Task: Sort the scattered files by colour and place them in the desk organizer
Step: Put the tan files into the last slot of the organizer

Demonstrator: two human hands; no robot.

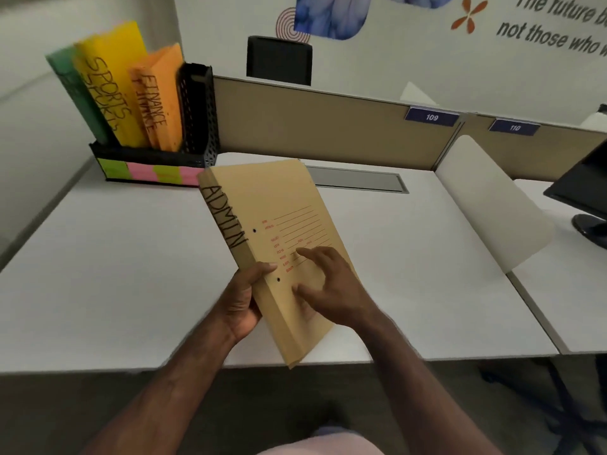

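We've got our left hand [243, 300] clamped round the spine of the brown cardboard ADMIN file [279, 224], right hand [328, 287] resting loose-fingered on its flat cover.

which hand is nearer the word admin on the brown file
Left. The left hand grips the file at its spine just below ADMIN, thumb on the cover. The right hand lies on the cover further right, away from the spine.

Brown ADMIN file [282, 244] in both hands, perhaps above desk [115, 274]
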